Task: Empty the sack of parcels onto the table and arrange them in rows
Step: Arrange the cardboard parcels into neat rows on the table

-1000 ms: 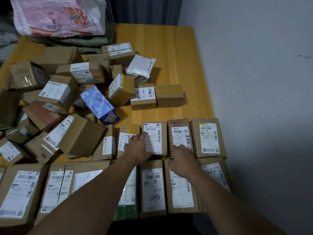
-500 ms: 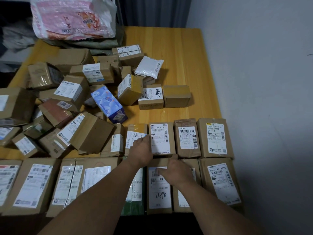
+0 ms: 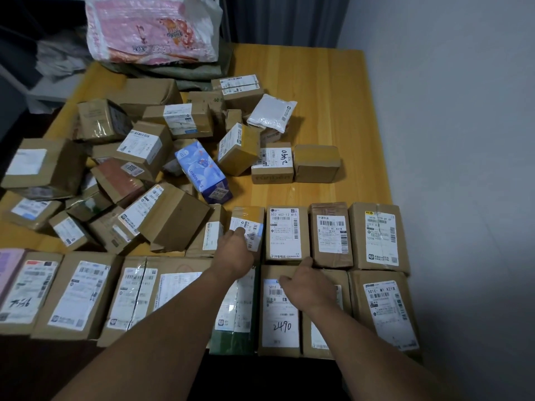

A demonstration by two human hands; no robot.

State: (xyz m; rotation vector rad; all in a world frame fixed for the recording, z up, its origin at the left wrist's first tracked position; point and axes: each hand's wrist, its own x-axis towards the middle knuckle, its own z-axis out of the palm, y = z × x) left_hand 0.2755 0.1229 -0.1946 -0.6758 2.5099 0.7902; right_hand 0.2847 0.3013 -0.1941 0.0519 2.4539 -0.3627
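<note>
Cardboard parcel [image 3: 249, 216] lies flat, partly beneath the left grip [image 3: 236, 254].

Matt cardboard parcels [image 3: 379, 235]; glossy wooden table [image 3: 324, 91].

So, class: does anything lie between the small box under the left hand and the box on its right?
Nothing visible does. The left hand rests on the small box, which sits directly beside the neighbouring box, with no parcel between them. A tilted box leans at its other side.
</note>
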